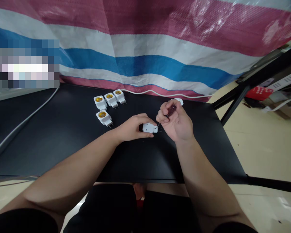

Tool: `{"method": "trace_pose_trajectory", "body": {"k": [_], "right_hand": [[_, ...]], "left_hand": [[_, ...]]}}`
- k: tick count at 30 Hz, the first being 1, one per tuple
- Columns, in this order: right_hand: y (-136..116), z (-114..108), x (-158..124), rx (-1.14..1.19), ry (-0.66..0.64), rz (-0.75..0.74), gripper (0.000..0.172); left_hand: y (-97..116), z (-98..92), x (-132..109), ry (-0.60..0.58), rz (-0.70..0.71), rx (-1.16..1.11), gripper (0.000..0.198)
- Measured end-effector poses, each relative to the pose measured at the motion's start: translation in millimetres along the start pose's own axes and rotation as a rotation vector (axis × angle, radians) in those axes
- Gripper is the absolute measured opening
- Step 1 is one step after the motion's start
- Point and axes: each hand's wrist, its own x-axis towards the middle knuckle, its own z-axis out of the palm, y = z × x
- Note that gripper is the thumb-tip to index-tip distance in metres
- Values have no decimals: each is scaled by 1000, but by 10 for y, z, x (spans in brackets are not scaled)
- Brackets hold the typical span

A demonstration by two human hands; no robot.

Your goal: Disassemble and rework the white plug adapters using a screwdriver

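On the black table [72, 139], my left hand [134, 127] grips a small white plug-in lamp holder [149, 128] between thumb and fingers. Its back faces up, showing small dark holes, and its metal prongs point right. My right hand [176, 119] is closed around a screwdriver [171, 111] with a dark handle. The thin shaft slants down to the left, its tip at the prong end of the lamp holder. Fingers cover most of the handle. Behind my right hand lies another white piece [178, 101], partly hidden.
Several white plug-in lamp holders [103, 116] with gold-coloured sockets sit left of my hands. A white cable [145, 92] runs along the back edge by a striped plastic sheet [140, 64]. Another cable [26, 121] crosses the left side. Black frame bars [235, 103] stand at right.
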Motion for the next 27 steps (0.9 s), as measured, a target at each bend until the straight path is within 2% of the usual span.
{"method": "trace_pose_trajectory", "body": {"k": [8, 16, 21, 27], "right_hand": [[-36, 37, 10, 35, 105, -82, 37], [161, 150, -12, 16, 51, -135, 34], [201, 153, -12, -77, 81, -179, 35], [191, 113, 2, -109, 89, -196, 36]], "left_hand": [[11, 37, 15, 6, -11, -57, 45], [-4, 52, 7, -11, -8, -52, 39], [28, 51, 5, -28, -11, -64, 31], [51, 51, -11, -15, -118, -146, 35]]}}
